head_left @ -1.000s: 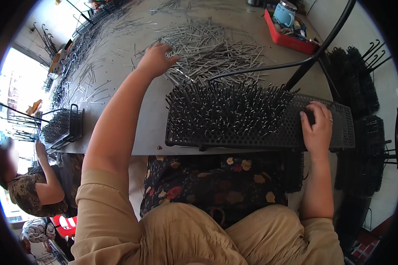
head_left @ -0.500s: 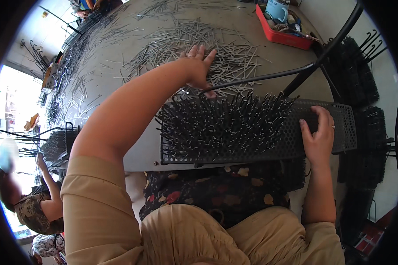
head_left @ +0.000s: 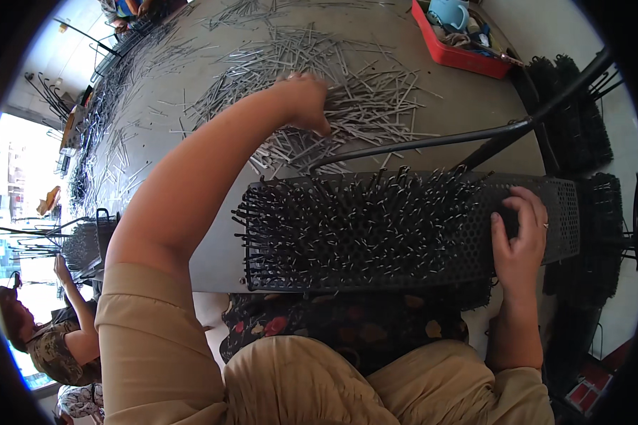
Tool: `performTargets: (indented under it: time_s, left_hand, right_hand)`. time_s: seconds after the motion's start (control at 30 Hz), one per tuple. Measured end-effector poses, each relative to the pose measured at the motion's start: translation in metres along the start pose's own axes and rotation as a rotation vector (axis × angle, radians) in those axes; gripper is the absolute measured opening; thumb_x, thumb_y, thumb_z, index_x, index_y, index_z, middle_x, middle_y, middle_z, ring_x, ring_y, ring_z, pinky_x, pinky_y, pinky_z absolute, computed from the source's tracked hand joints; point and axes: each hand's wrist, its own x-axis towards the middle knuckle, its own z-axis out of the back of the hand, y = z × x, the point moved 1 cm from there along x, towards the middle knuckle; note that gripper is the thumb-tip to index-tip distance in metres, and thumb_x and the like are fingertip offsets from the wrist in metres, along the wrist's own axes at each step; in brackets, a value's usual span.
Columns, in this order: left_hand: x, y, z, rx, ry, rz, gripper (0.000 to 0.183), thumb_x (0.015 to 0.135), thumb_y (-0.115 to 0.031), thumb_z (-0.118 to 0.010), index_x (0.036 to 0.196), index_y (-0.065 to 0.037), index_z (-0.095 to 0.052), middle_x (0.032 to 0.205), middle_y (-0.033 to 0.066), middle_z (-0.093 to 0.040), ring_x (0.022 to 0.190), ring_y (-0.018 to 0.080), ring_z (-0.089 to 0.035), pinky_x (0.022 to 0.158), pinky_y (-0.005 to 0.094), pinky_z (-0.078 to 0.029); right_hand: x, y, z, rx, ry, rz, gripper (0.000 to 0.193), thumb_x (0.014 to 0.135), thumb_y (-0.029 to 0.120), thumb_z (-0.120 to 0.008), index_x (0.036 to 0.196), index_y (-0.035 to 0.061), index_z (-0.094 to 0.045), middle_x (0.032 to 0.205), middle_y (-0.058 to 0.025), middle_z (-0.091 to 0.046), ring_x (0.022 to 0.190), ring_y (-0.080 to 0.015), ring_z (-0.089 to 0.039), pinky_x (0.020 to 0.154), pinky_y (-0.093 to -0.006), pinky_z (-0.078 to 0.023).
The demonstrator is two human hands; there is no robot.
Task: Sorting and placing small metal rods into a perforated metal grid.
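Lying under left grip (head_left: 306,101): pins (head_left: 361,106)

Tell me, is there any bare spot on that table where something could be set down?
Bare grey table shows between the pin pile and the red tray, and a small patch left of the black perforated rack, under the left forearm. The middle is crowded with loose pins where the left hand reaches; the right hand rests on the rack.

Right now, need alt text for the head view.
A person's left hand reaches into loose metal pins on a grey table, while the right hand rests on a black perforated tray bristling with upright pins.
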Motion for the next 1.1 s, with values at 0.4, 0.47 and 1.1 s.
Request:
performTargets:
  time_s: [0.4, 0.47, 1.1]
  left_hand:
    - [-0.014, 0.025, 0.012, -0.261, -0.049, -0.114, 0.061, 0.067, -0.03, -0.078, 0.119, -0.004, -0.057, 0.111, 0.0183, -0.063, 0.108, 0.0354, -0.06, 0.092, 0.0437, -0.049]
    - [-0.019, 0.022, 0.003, -0.174, -0.07, -0.14, 0.067, 0.067, -0.034, -0.079, 0.12, -0.001, -0.056, 0.118, 0.0204, -0.06, 0.113, 0.0363, -0.057, 0.096, 0.0428, -0.047]
    - [-0.021, -0.019, -0.022, -0.098, -0.125, -0.05, 0.033, 0.077, -0.013, -0.062, 0.109, -0.003, -0.062, 0.105, 0.0195, -0.067, 0.101, 0.0373, -0.065, 0.086, 0.0436, -0.052]
  right_hand:
    - [0.002, 0.001, 0.0, 0.04, -0.011, -0.015, 0.024, 0.077, 0.001, -0.068, 0.099, -0.0002, -0.06, 0.114, -0.0152, -0.061, 0.108, -0.0328, -0.056, 0.095, -0.0399, -0.043]
    - [0.002, 0.002, 0.0, 0.01, -0.006, 0.015, 0.024, 0.077, 0.001, -0.068, 0.1, -0.0003, -0.06, 0.114, -0.0153, -0.061, 0.108, -0.0327, -0.056, 0.095, -0.0397, -0.043]
    - [-0.006, -0.003, -0.006, 0.285, -0.08, -0.203, 0.044, 0.082, 0.002, -0.066, 0.123, 0.0023, -0.052, 0.131, -0.0142, -0.053, 0.117, -0.0272, -0.053, 0.1, -0.0385, -0.041]
